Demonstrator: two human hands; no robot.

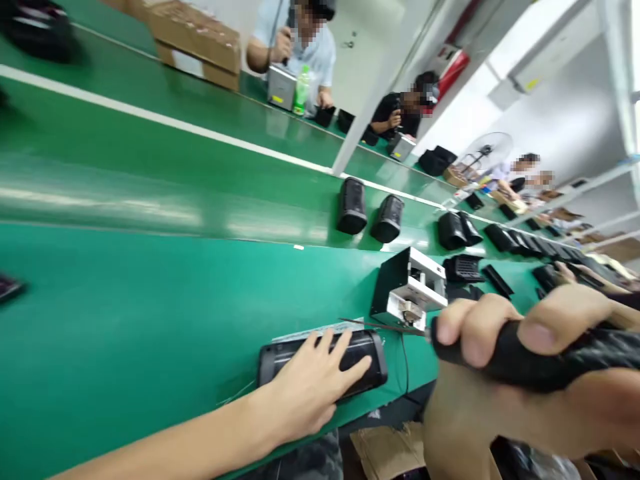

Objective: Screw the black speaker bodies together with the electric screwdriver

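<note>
Head view: one view only.
Left hand (pixel 305 387): open, flat on the speaker (pixel 325 357), which lies at the worktop's (pixel 150 320) near edge.
Right hand (pixel 525 373): closed round a black driver (pixel 540 357), its tip just beside the speaker's right end.
Progress: judged mid-step; tip not yet on the speaker.
Fixture (pixel 410 287): just behind the speaker.
Surface: green worktop, more speakers (pixel 370 213) along the belt.
Room: other people seated at the far edge.

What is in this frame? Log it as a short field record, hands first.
left hand: flat on a black speaker at the near edge
right hand: gripping a black tool handle, tip toward the speaker
surface: green conveyor belt
nearby: black and white fixture; two upright black speakers
others: seated workers across the belt
</note>
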